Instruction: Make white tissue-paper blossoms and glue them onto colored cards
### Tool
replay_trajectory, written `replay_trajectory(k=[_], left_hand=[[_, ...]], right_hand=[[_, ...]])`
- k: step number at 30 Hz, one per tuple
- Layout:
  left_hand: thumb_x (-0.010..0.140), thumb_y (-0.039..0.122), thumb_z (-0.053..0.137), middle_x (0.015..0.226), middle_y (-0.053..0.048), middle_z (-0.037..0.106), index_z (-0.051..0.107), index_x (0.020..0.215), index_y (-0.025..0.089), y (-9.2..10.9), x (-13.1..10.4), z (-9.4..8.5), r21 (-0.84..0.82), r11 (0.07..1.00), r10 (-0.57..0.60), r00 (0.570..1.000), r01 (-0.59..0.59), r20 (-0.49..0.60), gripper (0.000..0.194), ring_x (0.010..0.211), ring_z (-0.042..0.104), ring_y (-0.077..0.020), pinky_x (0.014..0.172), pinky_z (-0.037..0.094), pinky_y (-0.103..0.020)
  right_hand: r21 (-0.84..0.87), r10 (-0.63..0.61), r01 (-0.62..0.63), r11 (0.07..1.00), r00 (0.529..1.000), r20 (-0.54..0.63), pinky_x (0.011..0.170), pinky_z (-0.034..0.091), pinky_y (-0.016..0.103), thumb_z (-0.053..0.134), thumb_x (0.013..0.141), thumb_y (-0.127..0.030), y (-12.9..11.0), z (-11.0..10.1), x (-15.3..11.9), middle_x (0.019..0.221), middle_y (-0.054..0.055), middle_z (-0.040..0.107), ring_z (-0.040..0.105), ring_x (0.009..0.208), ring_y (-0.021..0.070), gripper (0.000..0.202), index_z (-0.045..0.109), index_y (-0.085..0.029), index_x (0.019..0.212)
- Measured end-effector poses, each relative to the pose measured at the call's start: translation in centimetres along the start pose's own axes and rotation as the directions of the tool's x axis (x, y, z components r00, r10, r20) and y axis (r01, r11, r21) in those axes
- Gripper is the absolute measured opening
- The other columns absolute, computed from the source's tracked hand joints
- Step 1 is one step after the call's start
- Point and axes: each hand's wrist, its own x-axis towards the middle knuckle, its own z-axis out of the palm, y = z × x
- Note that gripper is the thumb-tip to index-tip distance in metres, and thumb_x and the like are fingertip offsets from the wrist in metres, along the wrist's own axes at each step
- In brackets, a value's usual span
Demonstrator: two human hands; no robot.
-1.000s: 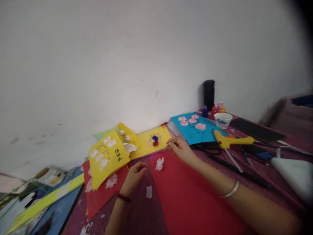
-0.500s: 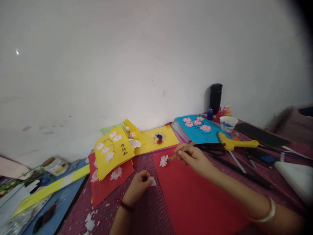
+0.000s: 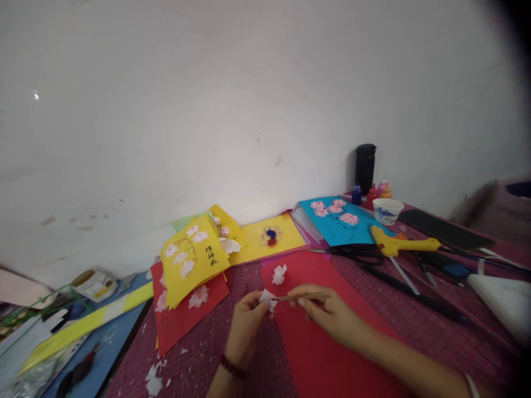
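Observation:
My left hand [image 3: 248, 318] pinches a small square of white tissue paper [image 3: 267, 298] beside the left edge of a red sheet [image 3: 317, 354]. Over that sheet, my right hand [image 3: 332, 312] grips a slim wood-coloured stick [image 3: 318, 297]. Its dark, thin tip meets the tissue paper at my left fingers; whether it is a brush I cannot tell. A crumpled pale pink tissue flower [image 3: 279, 274] lies near the top left corner of the red sheet, just beyond both hands.
Finished-looking flower cards in yellow [image 3: 197, 257] and blue [image 3: 344, 232] lie behind. A yellow glue gun [image 3: 404, 243], black scissors [image 3: 359, 253], a bowl [image 3: 388, 211] and paint bottles [image 3: 356, 194] stand or lie to the right. Tissue scraps [image 3: 154, 381] are at front left.
My right hand has moved down and left from the pink flower, bringing the stick tip to the tissue paper. My left hand has lifted the paper slightly and turned it toward the stick.

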Motion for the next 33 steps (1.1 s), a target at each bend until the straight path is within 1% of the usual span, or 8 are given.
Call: replay_trajectory(k=[5, 10, 13, 16, 22, 25, 29, 33], left_hand=[[0.056, 0.022, 0.073, 0.063, -0.002, 0.066, 0.069, 0.068, 0.012, 0.12, -0.28, 0.26, -0.011, 1.000, -0.013, 1.000, 0.013, 0.000, 0.016, 0.056, 0.054, -0.0110, 0.054, 0.042, -0.021], [0.056, 0.026, 0.077, 0.062, -0.002, 0.066, 0.069, 0.070, 0.012, 0.29, -0.57, 0.45, -0.019, 1.000, -0.012, 1.000, 0.012, -0.003, 0.022, 0.054, 0.054, -0.0105, 0.054, 0.043, -0.021], [0.064, 0.040, 0.074, 0.067, -0.006, 0.068, 0.068, 0.074, 0.011, 0.50, -0.88, 0.45, -0.077, 0.996, -0.041, 0.999, 0.044, 0.031, 0.031, 0.058, 0.059, -0.0131, 0.058, 0.046, -0.024], [0.073, 0.051, 0.064, 0.071, -0.010, 0.069, 0.067, 0.076, 0.009, 0.57, -1.07, 0.32, -0.157, 0.984, -0.074, 0.993, 0.087, 0.092, 0.042, 0.062, 0.062, -0.0157, 0.061, 0.047, -0.026], [0.065, 0.031, 0.077, 0.067, -0.002, 0.065, 0.061, 0.069, 0.013, 0.05, -0.87, 0.14, -0.166, 0.985, -0.024, 0.996, 0.038, 0.089, 0.024, 0.061, 0.059, -0.0109, 0.060, 0.045, -0.022], [0.062, 0.025, 0.079, 0.066, 0.000, 0.064, 0.061, 0.070, 0.014, -0.23, -0.77, 0.26, -0.215, 0.976, -0.008, 0.996, 0.027, 0.091, 0.022, 0.061, 0.058, -0.0102, 0.060, 0.044, -0.021], [0.058, 0.020, 0.079, 0.065, 0.001, 0.063, 0.061, 0.069, 0.014, -0.22, -0.81, 0.55, -0.280, 0.959, -0.034, 0.997, 0.052, 0.068, 0.022, 0.059, 0.057, -0.0089, 0.059, 0.044, -0.020], [0.056, 0.017, 0.079, 0.073, -0.001, 0.066, 0.061, 0.073, 0.015, 0.10, -0.87, 0.68, -0.317, 0.946, -0.054, 0.998, 0.065, 0.041, 0.025, 0.065, 0.060, -0.0102, 0.061, 0.044, -0.019]], right_hand=[[-0.001, 0.009, -0.009, 1.000, 1.000, -0.003, 0.059, 0.045, 0.024, 0.049, 0.085, -0.027, -0.20, -0.05, 0.05, 0.082, 0.005, 0.066, 0.058, 0.068, 0.0145, 0.021, 0.066, -0.020, 0.095], [-0.024, -0.017, 0.017, 1.000, 1.000, -0.009, 0.067, 0.047, 0.026, 0.049, 0.085, -0.025, -0.42, 0.01, 0.05, 0.085, 0.006, 0.066, 0.060, 0.075, 0.0161, 0.021, 0.067, -0.019, 0.094], [-0.049, -0.040, 0.039, 0.998, 0.999, -0.015, 0.070, 0.047, 0.027, 0.048, 0.086, -0.025, -0.23, -0.04, -0.01, 0.086, 0.006, 0.066, 0.060, 0.078, 0.0168, 0.021, 0.067, -0.019, 0.094], [-0.031, -0.010, 0.009, 0.999, 1.000, -0.014, 0.060, 0.045, 0.025, 0.047, 0.087, -0.028, 0.01, -0.06, -0.09, 0.082, 0.005, 0.063, 0.057, 0.068, 0.0151, 0.023, 0.066, -0.018, 0.095], [0.019, -0.004, 0.004, 1.000, 1.000, -0.002, 0.055, 0.043, 0.024, 0.046, 0.088, -0.032, 0.09, 0.01, -0.22, 0.080, 0.004, 0.061, 0.052, 0.061, 0.0133, 0.025, 0.065, -0.018, 0.096], [0.014, -0.004, 0.004, 1.000, 1.000, 0.003, 0.054, 0.042, 0.024, 0.046, 0.088, -0.033, -0.03, 0.04, -0.25, 0.080, 0.004, 0.060, 0.051, 0.060, 0.0128, 0.025, 0.066, -0.019, 0.096], [0.010, -0.002, 0.002, 1.000, 1.000, 0.017, 0.056, 0.043, 0.024, 0.046, 0.088, -0.032, -0.22, 0.05, -0.28, 0.081, 0.004, 0.060, 0.051, 0.061, 0.0125, 0.025, 0.066, -0.020, 0.097], [0.018, -0.014, 0.013, 1.000, 1.000, 0.013, 0.055, 0.043, 0.024, 0.045, 0.089, -0.034, -0.14, 0.02, -0.29, 0.082, 0.004, 0.061, 0.051, 0.061, 0.0127, 0.026, 0.065, -0.020, 0.097]])
